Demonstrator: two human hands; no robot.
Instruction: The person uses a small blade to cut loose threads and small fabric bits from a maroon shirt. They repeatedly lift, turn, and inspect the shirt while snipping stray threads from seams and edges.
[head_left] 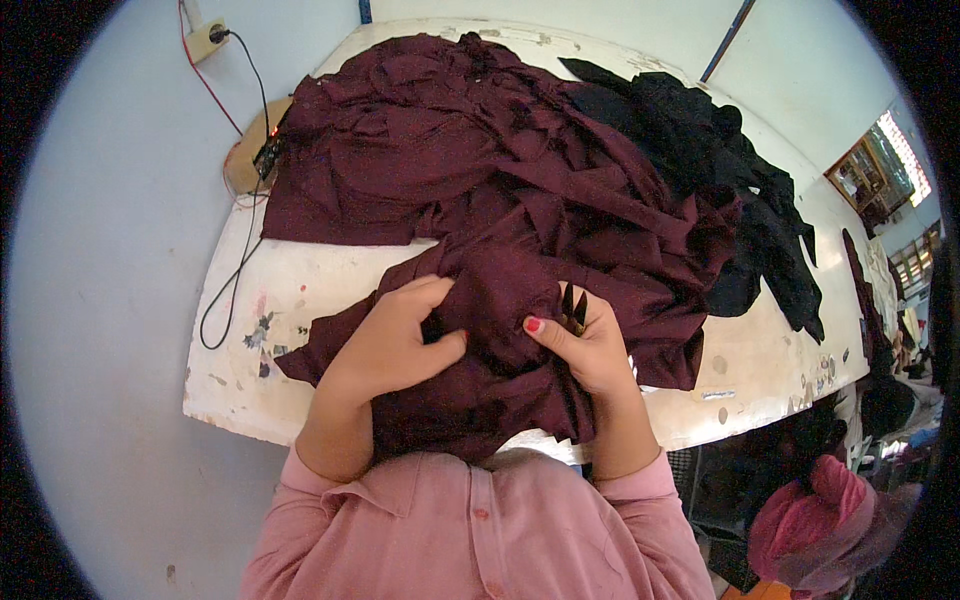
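Two-handed, holds maroon cloth (505,285) at the near edge of the white table (235,375), curls the left hand (398,340) loosely round it, pinches with the right hand (592,345), also cradling black-tipped snips (579,309).

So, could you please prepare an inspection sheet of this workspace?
Surface: white table, stained, worn at its edge.
Job's things: maroon fabric, heaped and creased; pointed black-tipped tool, probably thread snips.
Clutter: black fabric, crumpled, beyond the maroon at right.
Hands: left hand on maroon fabric, grip unclear; right hand holds tool, thumb on fabric.
Cables: black cable plugged into wall socket; red cable beside wall.
Surroundings: pink cloth bundle, lower right.
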